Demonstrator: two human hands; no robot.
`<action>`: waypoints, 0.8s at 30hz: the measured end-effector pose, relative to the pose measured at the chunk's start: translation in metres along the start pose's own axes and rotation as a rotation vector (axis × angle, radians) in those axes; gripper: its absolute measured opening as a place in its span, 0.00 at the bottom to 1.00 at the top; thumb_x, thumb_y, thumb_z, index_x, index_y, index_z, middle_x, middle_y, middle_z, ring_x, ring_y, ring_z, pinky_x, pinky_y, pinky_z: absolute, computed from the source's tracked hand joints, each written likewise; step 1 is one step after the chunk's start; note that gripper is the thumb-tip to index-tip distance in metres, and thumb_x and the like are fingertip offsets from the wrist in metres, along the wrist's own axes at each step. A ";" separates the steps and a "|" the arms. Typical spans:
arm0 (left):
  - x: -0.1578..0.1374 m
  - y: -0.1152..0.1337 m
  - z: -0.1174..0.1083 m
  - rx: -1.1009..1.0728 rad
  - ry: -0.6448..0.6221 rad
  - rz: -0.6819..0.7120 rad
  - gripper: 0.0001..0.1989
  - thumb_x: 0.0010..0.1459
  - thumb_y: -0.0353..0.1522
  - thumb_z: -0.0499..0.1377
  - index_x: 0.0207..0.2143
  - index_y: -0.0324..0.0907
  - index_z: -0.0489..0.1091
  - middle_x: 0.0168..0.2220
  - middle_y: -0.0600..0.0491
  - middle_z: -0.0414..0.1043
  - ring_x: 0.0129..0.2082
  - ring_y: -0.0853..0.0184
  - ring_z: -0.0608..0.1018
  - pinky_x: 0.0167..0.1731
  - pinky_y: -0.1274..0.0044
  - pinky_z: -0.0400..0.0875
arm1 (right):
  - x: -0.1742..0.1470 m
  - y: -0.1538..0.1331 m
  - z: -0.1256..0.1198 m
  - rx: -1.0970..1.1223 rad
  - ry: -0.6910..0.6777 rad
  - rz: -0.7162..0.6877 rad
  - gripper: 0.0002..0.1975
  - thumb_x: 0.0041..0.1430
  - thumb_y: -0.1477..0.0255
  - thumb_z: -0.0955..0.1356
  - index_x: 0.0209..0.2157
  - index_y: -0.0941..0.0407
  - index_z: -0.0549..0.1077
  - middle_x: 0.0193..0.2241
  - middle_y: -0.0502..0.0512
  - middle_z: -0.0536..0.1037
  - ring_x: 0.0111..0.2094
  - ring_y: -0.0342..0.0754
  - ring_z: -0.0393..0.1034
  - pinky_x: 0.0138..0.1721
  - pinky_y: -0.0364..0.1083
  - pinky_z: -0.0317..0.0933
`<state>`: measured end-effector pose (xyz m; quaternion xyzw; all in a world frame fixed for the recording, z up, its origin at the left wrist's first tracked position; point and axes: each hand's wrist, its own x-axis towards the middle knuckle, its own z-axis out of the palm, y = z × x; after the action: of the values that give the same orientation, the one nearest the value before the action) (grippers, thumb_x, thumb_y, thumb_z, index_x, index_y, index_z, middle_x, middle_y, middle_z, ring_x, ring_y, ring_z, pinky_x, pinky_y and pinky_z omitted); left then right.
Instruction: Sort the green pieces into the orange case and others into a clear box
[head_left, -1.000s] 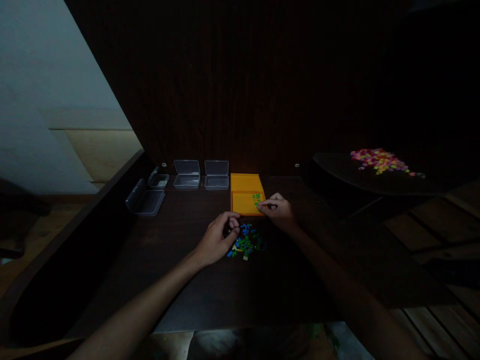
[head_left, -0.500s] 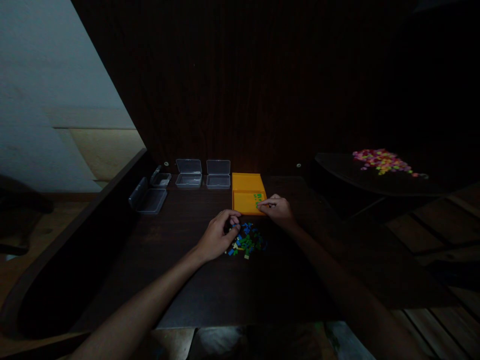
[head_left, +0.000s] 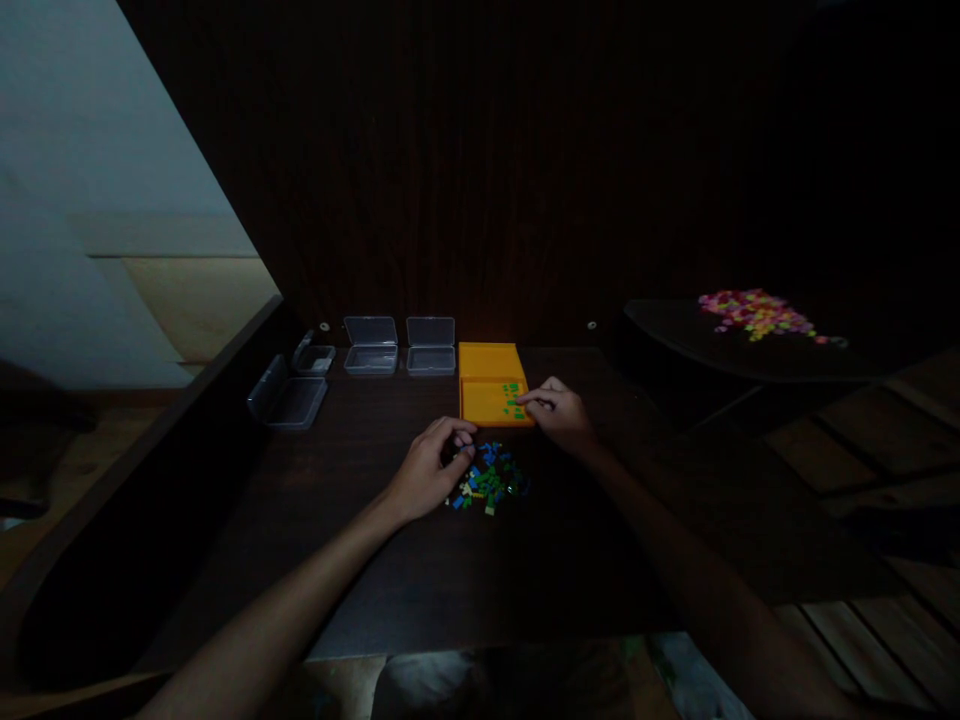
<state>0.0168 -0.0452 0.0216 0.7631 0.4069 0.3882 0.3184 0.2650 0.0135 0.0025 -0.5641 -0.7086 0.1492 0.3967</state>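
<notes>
An open yellow box lies on the dark table, with several small green bricks in the right part of its front tray. My right hand reaches over the box's right edge. Its index finger stretches out over the green bricks while the other fingers curl; no piece shows in it. By the box's front left corner, my left hand rests with fingers bent and thumb apart, holding nothing visible. Beside its thumb is a loose pile of small blue, green and cream toy bricks, its left edge partly hidden by the hand.
Several clear plastic boxes with raised lids, such as this clear box, stand to the left of the yellow one. On a dark shelf at the right lies a heap of pink, red and yellow pieces. A tall dark panel rises behind.
My right hand has gone from a pinch at the tray's right front to a pointed index finger slightly higher. More green bricks show in the tray. The left hand stays nearly still.
</notes>
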 end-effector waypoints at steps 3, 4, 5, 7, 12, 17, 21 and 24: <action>0.000 0.000 -0.001 0.005 0.003 0.009 0.08 0.61 0.30 0.57 0.43 0.41 0.70 0.37 0.51 0.73 0.38 0.66 0.75 0.40 0.74 0.70 | 0.000 -0.004 -0.002 -0.060 -0.038 -0.060 0.09 0.55 0.72 0.68 0.30 0.56 0.82 0.25 0.51 0.65 0.26 0.44 0.61 0.30 0.44 0.58; 0.000 0.000 -0.001 0.003 0.004 0.013 0.08 0.61 0.30 0.57 0.43 0.41 0.70 0.37 0.51 0.73 0.38 0.66 0.75 0.40 0.74 0.70 | 0.001 -0.005 -0.002 -0.080 -0.055 -0.076 0.08 0.55 0.72 0.69 0.31 0.56 0.82 0.26 0.51 0.65 0.26 0.44 0.61 0.30 0.44 0.58; 0.000 -0.001 -0.001 0.002 0.004 0.016 0.07 0.61 0.30 0.57 0.42 0.41 0.70 0.36 0.51 0.73 0.37 0.66 0.75 0.40 0.74 0.70 | 0.002 -0.006 -0.003 -0.102 -0.077 -0.090 0.08 0.55 0.71 0.69 0.31 0.56 0.82 0.26 0.51 0.66 0.27 0.44 0.62 0.30 0.44 0.58; 0.001 -0.002 -0.001 0.000 0.000 0.026 0.07 0.61 0.30 0.57 0.42 0.41 0.70 0.36 0.51 0.72 0.37 0.66 0.75 0.40 0.73 0.71 | 0.006 -0.007 -0.007 -0.147 -0.132 -0.122 0.07 0.55 0.71 0.70 0.32 0.56 0.82 0.28 0.52 0.67 0.29 0.45 0.63 0.31 0.44 0.58; 0.001 -0.004 -0.003 0.028 -0.005 0.039 0.07 0.62 0.31 0.56 0.43 0.41 0.70 0.37 0.50 0.72 0.39 0.65 0.76 0.42 0.73 0.71 | 0.024 -0.012 -0.022 -0.256 -0.307 -0.207 0.07 0.56 0.72 0.71 0.36 0.54 0.82 0.31 0.53 0.69 0.33 0.45 0.66 0.35 0.43 0.58; 0.004 -0.005 -0.008 0.071 0.000 0.071 0.08 0.64 0.32 0.55 0.42 0.41 0.70 0.36 0.50 0.72 0.38 0.64 0.75 0.42 0.72 0.71 | 0.037 -0.023 -0.023 -0.358 -0.494 -0.291 0.08 0.56 0.71 0.71 0.38 0.54 0.83 0.34 0.55 0.73 0.35 0.47 0.67 0.34 0.43 0.57; 0.005 -0.006 -0.009 0.094 0.015 0.081 0.08 0.64 0.33 0.54 0.42 0.41 0.70 0.36 0.50 0.72 0.39 0.64 0.75 0.43 0.72 0.70 | 0.042 -0.032 -0.018 -0.471 -0.590 -0.286 0.08 0.57 0.71 0.71 0.38 0.53 0.83 0.36 0.56 0.75 0.37 0.48 0.69 0.33 0.43 0.56; 0.005 -0.007 -0.009 0.094 0.010 0.087 0.08 0.65 0.34 0.54 0.42 0.41 0.70 0.37 0.50 0.72 0.39 0.64 0.75 0.43 0.72 0.70 | 0.044 -0.036 -0.017 -0.528 -0.607 -0.272 0.08 0.57 0.71 0.71 0.38 0.53 0.82 0.37 0.56 0.76 0.38 0.48 0.69 0.32 0.43 0.55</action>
<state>0.0085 -0.0359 0.0223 0.7923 0.3929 0.3857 0.2629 0.2510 0.0382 0.0538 -0.4780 -0.8753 0.0683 0.0279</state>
